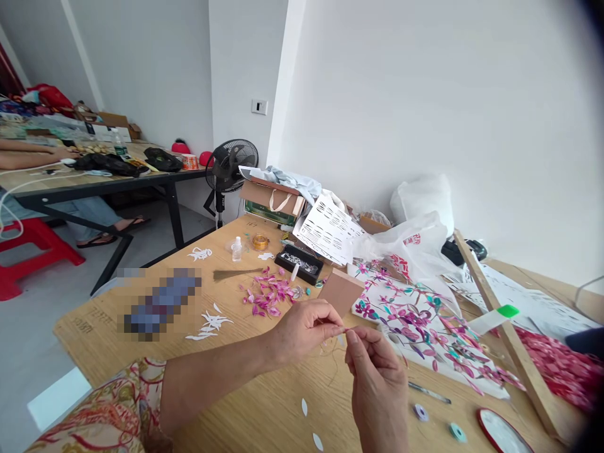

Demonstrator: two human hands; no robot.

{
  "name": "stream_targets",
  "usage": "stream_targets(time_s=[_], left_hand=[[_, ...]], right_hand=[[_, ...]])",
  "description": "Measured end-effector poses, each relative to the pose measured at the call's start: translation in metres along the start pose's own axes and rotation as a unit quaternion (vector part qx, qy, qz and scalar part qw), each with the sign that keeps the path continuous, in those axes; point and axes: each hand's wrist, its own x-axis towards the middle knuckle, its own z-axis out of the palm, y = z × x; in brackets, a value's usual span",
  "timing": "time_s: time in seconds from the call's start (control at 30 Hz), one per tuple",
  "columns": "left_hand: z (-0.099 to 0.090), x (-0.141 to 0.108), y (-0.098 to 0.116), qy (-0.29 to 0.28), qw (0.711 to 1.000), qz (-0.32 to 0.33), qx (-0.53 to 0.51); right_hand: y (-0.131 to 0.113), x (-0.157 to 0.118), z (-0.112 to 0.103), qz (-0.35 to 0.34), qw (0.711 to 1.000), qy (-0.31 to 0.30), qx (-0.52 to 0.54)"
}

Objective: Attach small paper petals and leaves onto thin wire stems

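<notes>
My left hand [306, 330] and my right hand [377, 377] meet over the wooden table [255, 402], fingertips nearly touching. Each hand pinches at a tiny pinkish piece between them, too small to make out well. Thin thread or wire hangs in loose curls below the fingers. Just beyond my left hand lies a pile of pink petals [270, 292], with a brown block [340, 290] to its right. White petal shapes [210, 325] are left of my forearm, and two single ones [304, 407] lie nearer me.
Pink and teal flowers on white sheeting [425, 327], a wooden bar [512, 352], thread bobbins [421, 413] and a red-rimmed dish [503, 431] are at the right. Farther back stand a black tray [299, 264], small bottle [236, 249] and fan [232, 165]. Another person's arms [33, 154] rest on the far-left table.
</notes>
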Motion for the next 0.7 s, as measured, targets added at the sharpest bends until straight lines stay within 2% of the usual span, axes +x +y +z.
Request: stream_targets(time_s=[0.13, 0.27, 0.43, 0.7], left_hand=[[0.001, -0.002, 0.001, -0.009, 1.000, 0.007, 0.000], [0.005, -0.005, -0.005, -0.013, 0.997, -0.035, -0.064], [0.011, -0.004, -0.013, 0.008, 0.987, -0.071, -0.143], [0.008, -0.004, -0.010, 0.022, 0.989, -0.079, -0.125]], right_hand=[[-0.001, 0.000, 0.001, -0.003, 1.000, 0.016, -0.006], [0.000, 0.000, 0.001, -0.005, 1.000, 0.018, -0.005], [0.001, -0.001, 0.001, -0.007, 1.000, 0.011, -0.006], [0.003, -0.001, 0.003, 0.002, 1.000, 0.013, 0.016]])
